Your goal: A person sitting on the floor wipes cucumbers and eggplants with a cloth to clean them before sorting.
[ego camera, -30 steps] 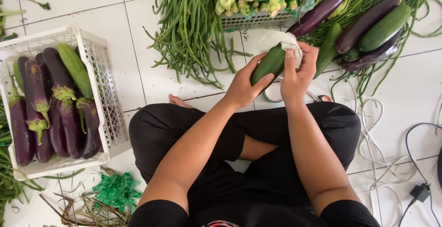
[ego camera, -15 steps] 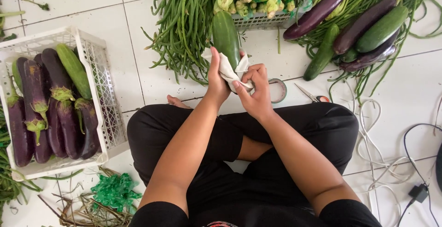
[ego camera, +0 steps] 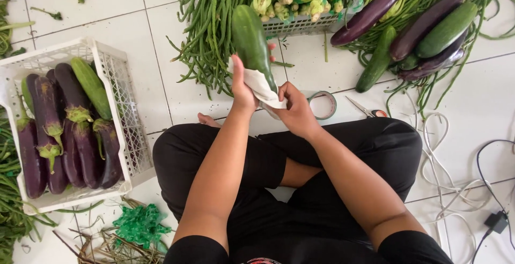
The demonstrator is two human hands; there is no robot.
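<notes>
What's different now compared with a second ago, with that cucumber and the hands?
The cucumber came away from the pile on the right toward the middle and was turned upright. The left hand now holds its lower part, and the right hand has shifted below it, pulling the white cloth around its base. The white crate of eggplants, the long beans and the tape roll lie as before.

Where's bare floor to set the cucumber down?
Bare tile lies between the white crate and the long beans, and right of the scissors above the white cord. Crowded: top right around the eggplants, and the tape roll by the right hand.
</notes>
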